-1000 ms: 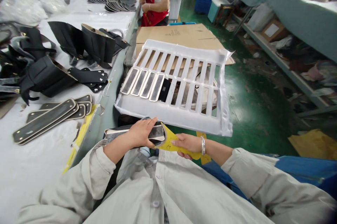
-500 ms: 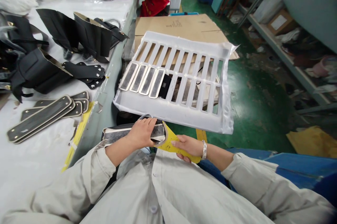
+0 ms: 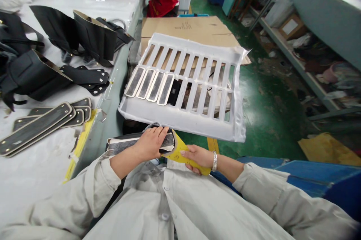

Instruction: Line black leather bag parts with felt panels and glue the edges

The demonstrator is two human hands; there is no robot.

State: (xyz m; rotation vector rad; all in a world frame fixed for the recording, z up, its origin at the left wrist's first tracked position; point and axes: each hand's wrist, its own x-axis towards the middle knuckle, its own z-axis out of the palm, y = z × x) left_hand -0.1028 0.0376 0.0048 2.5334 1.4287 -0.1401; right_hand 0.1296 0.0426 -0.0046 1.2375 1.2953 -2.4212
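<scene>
My left hand [image 3: 151, 143] is closed over a dark bag piece [image 3: 122, 144] with a grey, pale-edged base panel, held in front of my body. My right hand [image 3: 198, 158] grips a curved yellow sheet [image 3: 178, 152], thumb on top, and the sheet's upper end meets the right end of the bag piece. Whether the sheet is tucked inside the edge or only rests against it, I cannot tell. Beyond both hands lies a white slotted tray [image 3: 172, 117]. Several pale-edged grey strips [image 3: 156, 86] stand in a row on its left part, beside a black item [image 3: 174, 91].
Black bag bodies [image 3: 96, 39] and long riveted strips [image 3: 36, 129] cover the table [image 3: 28, 189] at left. Cardboard [image 3: 197, 26] lies beneath the tray's far side. A person in a red apron [image 3: 158, 3] is farther back. Blue bins [image 3: 318, 180] stand at right.
The view has shifted slightly, moving the scene a little left in the picture. Both hands keep the same hold on the bag piece and yellow sheet.
</scene>
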